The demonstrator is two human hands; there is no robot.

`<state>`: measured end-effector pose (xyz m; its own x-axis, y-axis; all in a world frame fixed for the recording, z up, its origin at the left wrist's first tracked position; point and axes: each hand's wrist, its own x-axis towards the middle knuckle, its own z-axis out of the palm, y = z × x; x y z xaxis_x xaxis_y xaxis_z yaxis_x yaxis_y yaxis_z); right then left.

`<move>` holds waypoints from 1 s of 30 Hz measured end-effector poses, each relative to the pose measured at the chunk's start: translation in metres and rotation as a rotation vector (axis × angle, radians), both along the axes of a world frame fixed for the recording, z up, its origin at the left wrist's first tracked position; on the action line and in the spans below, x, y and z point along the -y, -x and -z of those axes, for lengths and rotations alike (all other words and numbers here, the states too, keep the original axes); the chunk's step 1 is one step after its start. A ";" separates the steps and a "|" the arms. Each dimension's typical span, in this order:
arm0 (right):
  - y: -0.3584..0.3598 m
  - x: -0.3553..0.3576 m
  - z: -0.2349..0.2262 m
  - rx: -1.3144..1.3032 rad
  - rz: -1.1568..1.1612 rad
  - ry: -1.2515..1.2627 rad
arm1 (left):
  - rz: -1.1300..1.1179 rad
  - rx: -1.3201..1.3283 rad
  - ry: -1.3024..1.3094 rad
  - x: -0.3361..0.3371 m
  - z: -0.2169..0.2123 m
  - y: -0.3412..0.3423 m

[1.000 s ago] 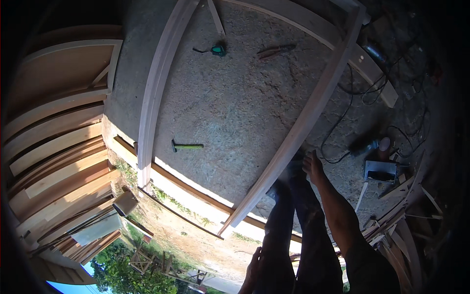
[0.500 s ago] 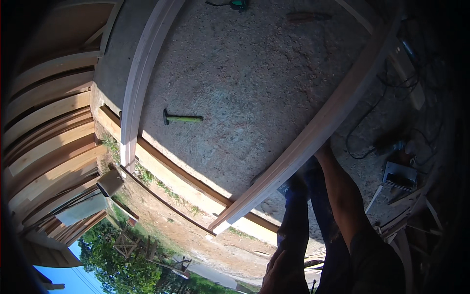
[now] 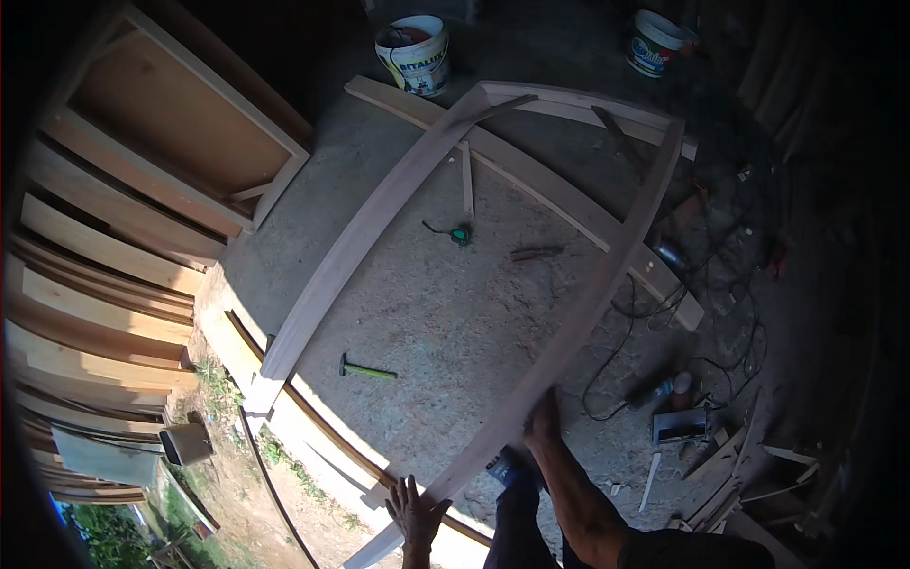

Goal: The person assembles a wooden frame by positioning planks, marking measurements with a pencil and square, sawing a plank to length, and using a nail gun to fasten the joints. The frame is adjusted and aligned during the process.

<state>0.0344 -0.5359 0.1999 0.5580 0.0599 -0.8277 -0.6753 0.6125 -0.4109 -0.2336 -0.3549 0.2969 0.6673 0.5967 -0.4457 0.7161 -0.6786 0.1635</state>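
Note:
A long wooden frame (image 3: pixel 569 346) of pale reddish timber stretches away from me, with two long sides joined at the far end by a crosspiece. Over the near end of its right side, my left hand (image 3: pixel 415 520) is open, fingers spread. Farther up that same side, my right hand (image 3: pixel 543 419) grips the outer edge; its fingertips are partly hidden by the timber. Between the long sides lie a hammer (image 3: pixel 368 371) with a yellow-green handle and a green tape measure (image 3: pixel 461 234).
A loose plank (image 3: pixel 540 194) crosses the frame's far part. Two white buckets stand beyond, one left (image 3: pixel 424 66) and one right (image 3: pixel 654 57). Cables (image 3: pixel 607 379) and a metal box (image 3: pixel 680 426) lie at right. Timber panels (image 3: pixel 180 114) line the left.
My view has tilted up, bringing the frame's far end and the buckets in. My left hand has moved from beside my leg to the frame's near end. My right hand stays by the same side.

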 end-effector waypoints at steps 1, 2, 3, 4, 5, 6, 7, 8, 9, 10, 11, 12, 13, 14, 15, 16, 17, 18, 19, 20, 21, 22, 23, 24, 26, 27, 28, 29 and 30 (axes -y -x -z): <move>-0.010 -0.014 -0.042 -0.027 0.044 0.029 | -0.037 -0.064 0.148 -0.020 -0.015 -0.018; -0.018 -0.032 -0.081 -0.056 0.074 0.047 | -0.082 -0.129 0.289 -0.038 -0.032 -0.032; -0.023 -0.042 -0.120 -0.070 -0.001 0.077 | -0.016 -0.114 0.213 -0.051 -0.049 -0.031; -0.028 -0.048 -0.130 -0.052 -0.079 0.051 | -0.059 -0.149 0.232 -0.064 -0.067 -0.032; -0.030 -0.050 -0.138 -0.037 -0.142 0.033 | -0.005 -0.195 0.264 -0.080 -0.079 -0.035; -0.036 -0.041 -0.112 0.010 -0.209 -0.042 | 0.048 -0.241 0.295 -0.093 -0.090 -0.040; -0.041 -0.036 -0.091 0.054 -0.277 -0.111 | 0.072 -0.256 0.303 -0.100 -0.094 -0.041; -0.051 -0.043 -0.086 0.094 -0.186 -0.182 | 0.085 -0.274 0.311 -0.104 -0.097 -0.040; -0.065 -0.049 -0.084 0.137 -0.088 -0.254 | 0.104 -0.289 0.317 -0.108 -0.099 -0.042; -0.074 -0.053 -0.082 0.180 0.010 -0.326 | 0.113 -0.283 0.303 -0.109 -0.100 -0.048; -0.069 -0.043 -0.075 0.171 -0.008 -0.298 | 0.139 -0.293 0.309 -0.104 -0.098 -0.057; -0.065 -0.030 -0.069 0.160 -0.023 -0.269 | 0.168 -0.304 0.315 -0.097 -0.094 -0.061; -0.066 -0.039 -0.060 0.147 -0.090 -0.280 | 0.135 -0.276 0.295 -0.093 -0.085 -0.041; -0.064 -0.046 -0.061 0.157 -0.134 -0.298 | 0.072 -0.257 0.259 -0.087 -0.080 -0.025; -0.062 -0.039 -0.065 0.172 -0.140 -0.302 | 0.053 -0.217 0.251 -0.081 -0.085 -0.027; -0.059 -0.033 -0.069 0.186 -0.148 -0.307 | 0.032 -0.177 0.242 -0.076 -0.091 -0.027; -0.060 -0.029 -0.072 0.206 -0.151 -0.326 | 0.040 -0.168 0.219 -0.078 -0.096 -0.031; -0.061 -0.026 -0.080 0.216 -0.156 -0.340 | 0.044 -0.167 0.201 -0.078 -0.107 -0.033; -0.058 -0.023 -0.088 0.227 -0.161 -0.356 | 0.060 -0.065 0.206 -0.081 -0.108 -0.020; -0.050 -0.021 -0.096 0.240 -0.164 -0.347 | 0.068 -0.055 0.211 -0.079 -0.118 -0.008; -0.045 -0.020 -0.111 0.263 -0.166 -0.339 | 0.078 -0.036 0.214 -0.077 -0.134 -0.003; -0.041 -0.018 -0.127 0.286 -0.168 -0.331 | 0.089 -0.018 0.217 -0.075 -0.150 0.001; -0.036 -0.013 -0.142 0.299 -0.172 -0.330 | 0.063 -0.009 0.234 -0.069 -0.165 0.003; -0.028 -0.006 -0.159 0.308 -0.179 -0.327 | 0.077 -0.002 0.239 -0.064 -0.180 0.009; -0.012 0.006 -0.185 0.297 -0.191 -0.341 | 0.101 0.010 0.250 -0.054 -0.202 0.029; -0.004 0.017 -0.199 0.286 -0.186 -0.349 | -0.025 -0.006 0.291 -0.049 -0.187 0.045; 0.004 0.019 -0.206 0.265 -0.188 -0.373 | -0.032 0.081 0.273 -0.046 -0.192 0.056; 0.012 0.022 -0.213 0.282 -0.176 -0.393 | -0.039 0.169 0.255 -0.044 -0.197 0.067; 0.022 0.027 -0.218 0.297 -0.159 -0.413 | -0.041 0.253 0.236 -0.043 -0.201 0.077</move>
<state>0.0122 -0.5631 0.4184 0.7226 0.4498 -0.5250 -0.6638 0.6635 -0.3452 -0.3102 -0.3117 0.4982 0.7521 0.5255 -0.3978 0.6584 -0.5725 0.4886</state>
